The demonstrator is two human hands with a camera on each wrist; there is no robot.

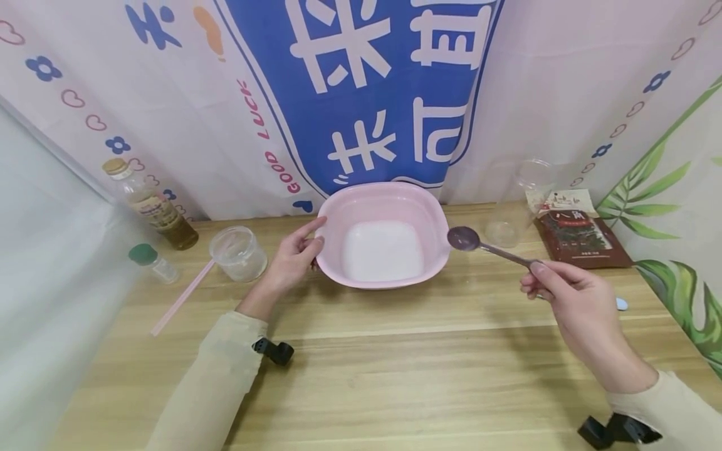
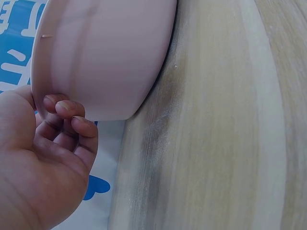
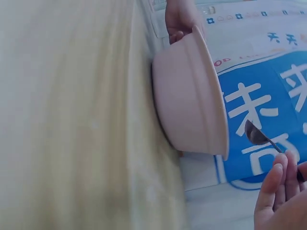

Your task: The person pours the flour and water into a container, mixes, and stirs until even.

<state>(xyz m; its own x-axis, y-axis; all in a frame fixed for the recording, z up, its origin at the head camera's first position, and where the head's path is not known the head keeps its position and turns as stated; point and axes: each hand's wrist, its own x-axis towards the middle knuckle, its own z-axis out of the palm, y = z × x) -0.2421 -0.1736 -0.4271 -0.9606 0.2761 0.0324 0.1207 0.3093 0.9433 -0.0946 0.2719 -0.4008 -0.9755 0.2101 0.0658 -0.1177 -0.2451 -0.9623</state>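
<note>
Right hand [image 1: 581, 300] pinches the spoon [image 1: 470, 240] handle between thumb and fingers, bowl level, just right of the pink basin [image 1: 383, 194]. Left hand [image 1: 293, 257] curls its fingers on the basin's left rim, steadying it mid-tabletop [image 1: 395, 376], toward the far edge.

A wooden table [image 1: 395, 369] stands against a blue-and-white printed cloth backdrop [image 1: 372, 94].
</note>
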